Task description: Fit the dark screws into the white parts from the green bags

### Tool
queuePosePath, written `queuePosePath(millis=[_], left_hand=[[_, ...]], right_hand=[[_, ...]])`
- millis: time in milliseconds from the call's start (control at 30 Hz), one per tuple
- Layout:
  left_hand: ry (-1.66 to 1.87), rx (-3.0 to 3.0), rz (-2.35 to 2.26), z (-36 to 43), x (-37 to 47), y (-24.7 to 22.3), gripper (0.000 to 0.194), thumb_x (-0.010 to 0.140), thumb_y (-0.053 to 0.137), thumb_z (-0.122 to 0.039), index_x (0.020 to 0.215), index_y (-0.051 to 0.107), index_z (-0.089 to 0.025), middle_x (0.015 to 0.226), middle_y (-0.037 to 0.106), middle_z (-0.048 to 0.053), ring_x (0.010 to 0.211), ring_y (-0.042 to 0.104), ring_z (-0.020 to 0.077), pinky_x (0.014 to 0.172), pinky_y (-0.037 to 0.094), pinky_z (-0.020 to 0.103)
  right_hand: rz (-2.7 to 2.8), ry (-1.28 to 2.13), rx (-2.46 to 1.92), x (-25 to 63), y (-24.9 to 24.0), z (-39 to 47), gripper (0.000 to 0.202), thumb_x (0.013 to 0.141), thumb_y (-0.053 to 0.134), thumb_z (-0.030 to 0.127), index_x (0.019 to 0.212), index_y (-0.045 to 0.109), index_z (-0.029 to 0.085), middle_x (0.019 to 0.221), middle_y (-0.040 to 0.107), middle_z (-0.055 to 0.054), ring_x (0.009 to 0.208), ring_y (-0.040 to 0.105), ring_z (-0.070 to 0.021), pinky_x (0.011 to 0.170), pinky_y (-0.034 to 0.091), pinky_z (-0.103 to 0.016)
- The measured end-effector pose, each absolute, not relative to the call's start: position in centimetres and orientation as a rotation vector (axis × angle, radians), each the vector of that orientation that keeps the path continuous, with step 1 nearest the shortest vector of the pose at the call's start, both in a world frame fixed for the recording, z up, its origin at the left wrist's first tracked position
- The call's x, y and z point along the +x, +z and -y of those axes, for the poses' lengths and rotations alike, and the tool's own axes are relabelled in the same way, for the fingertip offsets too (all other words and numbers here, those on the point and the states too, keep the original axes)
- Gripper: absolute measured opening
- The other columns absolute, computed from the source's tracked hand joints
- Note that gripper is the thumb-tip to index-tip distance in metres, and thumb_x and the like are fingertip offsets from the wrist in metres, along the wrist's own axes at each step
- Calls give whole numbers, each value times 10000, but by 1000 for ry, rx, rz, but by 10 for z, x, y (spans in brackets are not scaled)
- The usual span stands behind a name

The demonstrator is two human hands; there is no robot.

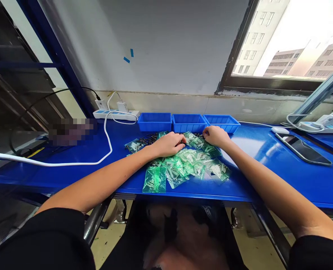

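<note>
- the left hand [170, 144] is at the centre of the frame, over the upper part of the pile, its fingers bent and its thumb reaching toward the right of the frame; the fingertips are partly hidden, so i cannot tell whether it grasps anything.
- the right hand [215, 135] is just right of centre, at the pile's upper right edge, fingers curled downward; what lies under the fingertips is too small to make out, so its grip cannot be told either.
- the clear green-tinted packets [183, 163] lie loosely overlapping in the middle of the frame, between the forearms, with small pale pieces inside; one packet sits at the lower left of the pile, near the table's front edge.
- small dark parts [148, 140] are scattered along the upper side of the packets, just below the bins.
- three blue bins stand side by side at upper centre, behind the pile: left bin [154, 122], middle bin [189, 122], right bin [222, 123].
- all of this is on the blue table [270, 180].
- a phone [304, 149] lies flat at the right of the frame, with a small white object [280, 130] near its upper end.
- a power strip [129, 114] with plugs is left of the bins; a thick white cable [71, 164] runs toward the left edge.
</note>
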State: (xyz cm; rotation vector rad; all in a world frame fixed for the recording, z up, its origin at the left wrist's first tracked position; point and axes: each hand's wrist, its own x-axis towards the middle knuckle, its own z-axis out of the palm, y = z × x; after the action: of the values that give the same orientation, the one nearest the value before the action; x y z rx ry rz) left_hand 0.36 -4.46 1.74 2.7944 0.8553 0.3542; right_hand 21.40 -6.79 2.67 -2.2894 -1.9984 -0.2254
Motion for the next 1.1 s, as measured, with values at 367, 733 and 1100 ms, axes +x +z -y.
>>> queuePosePath(millis=[367, 733, 1100], left_hand=[[356, 2811, -844, 44, 4, 17, 230, 894, 443, -267, 1027, 591, -153, 840, 634, 60, 892, 531, 218, 789, 415, 317], [401, 2845, -847, 44, 5, 16, 200, 886, 449, -244, 990, 590, -149, 828, 641, 63, 860, 562, 214, 757, 432, 322], [549, 2810, -952, 41, 6, 11, 188, 873, 441, -230, 884, 614, -157, 820, 687, 64, 791, 631, 212, 660, 454, 298]], right_hand=[[2050, -256, -2246, 215, 26, 65, 261, 797, 485, 79, 956, 685, 132, 987, 689, -103, 980, 617, -233, 801, 446, -278], [2146, -288, -1617, 177, 35, 87, 271, 846, 443, 151, 907, 706, 145, 860, 637, -89, 834, 573, -200, 754, 427, -309], [2210, -93, -1492, 163, 15, 91, 124, 799, 471, 91, 883, 527, 163, 824, 629, -66, 778, 559, -185, 696, 406, -281]])
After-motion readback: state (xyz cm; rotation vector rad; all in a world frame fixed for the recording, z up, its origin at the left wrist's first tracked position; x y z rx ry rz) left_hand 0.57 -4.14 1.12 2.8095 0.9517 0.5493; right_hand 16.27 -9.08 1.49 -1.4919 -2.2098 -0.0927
